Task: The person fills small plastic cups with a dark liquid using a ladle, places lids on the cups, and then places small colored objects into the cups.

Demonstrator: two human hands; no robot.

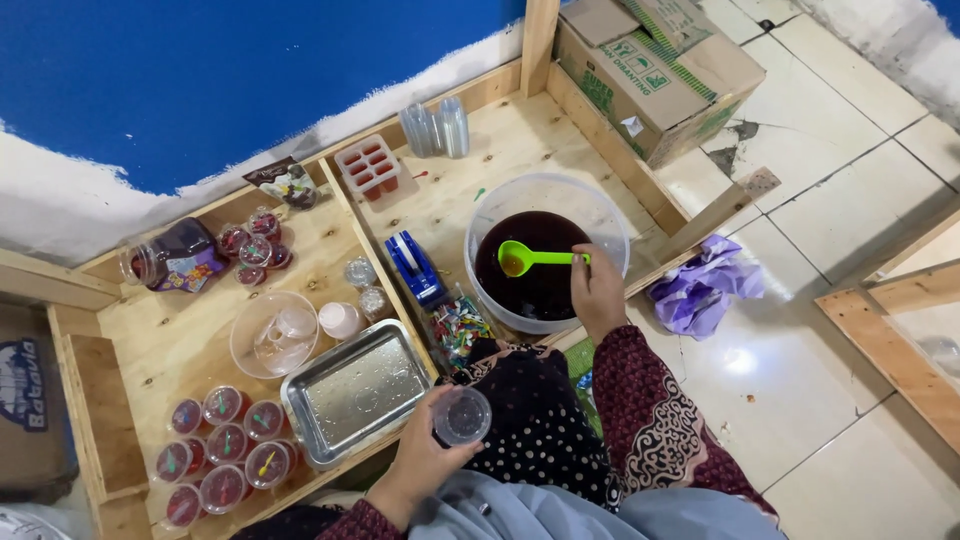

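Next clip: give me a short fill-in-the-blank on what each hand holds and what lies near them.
1. The right hand holds a green ____ over the round tub of dark red liquid.
2. The left hand holds a small clear plastic ____.
3. Just beyond the left hand lies a rectangular ____ tray.
4. On the floor tiles right of the tub lies a crumpled ____ plastic bag.

Missing words: ladle; cup; metal; purple
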